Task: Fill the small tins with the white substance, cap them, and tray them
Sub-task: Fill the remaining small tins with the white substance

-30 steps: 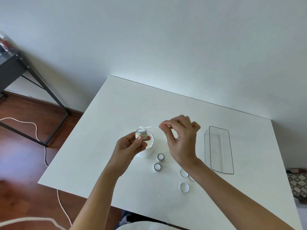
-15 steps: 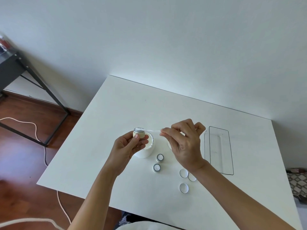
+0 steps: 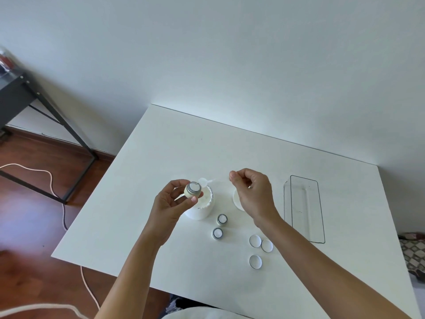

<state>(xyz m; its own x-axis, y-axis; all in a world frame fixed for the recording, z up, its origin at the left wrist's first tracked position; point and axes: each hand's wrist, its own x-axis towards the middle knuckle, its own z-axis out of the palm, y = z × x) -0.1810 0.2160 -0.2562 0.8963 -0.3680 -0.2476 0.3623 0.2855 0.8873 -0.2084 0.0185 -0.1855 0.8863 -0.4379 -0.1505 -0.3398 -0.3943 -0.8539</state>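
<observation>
You held one small tin [image 3: 193, 189] up in your left hand [image 3: 171, 204], thumb and fingertips curled round its body, just above the big white jar [image 3: 202, 207] of the substance; its open mouth looked white and full, so the filling of this one was probably nearly done. Your right hand [image 3: 254, 196] pinched the handle of a thin clear spatula [image 3: 205, 180], its tip reaching toward the tin, though the tool was faint against the white table [image 3: 161, 146] and I could be wrong about its shape. Two more tins [image 3: 222, 219] stood on the table near the jar, both showing white inside. None had a cap: three caps [image 3: 255, 240] lay loose nearer you, well apart from the tins. The clear tray [image 3: 319, 208] to the right held nothing, so all capping and traying remained. A white lid [image 3: 236, 199] lay partly hidden under your right hand. Nothing blocked the path to the tray.
</observation>
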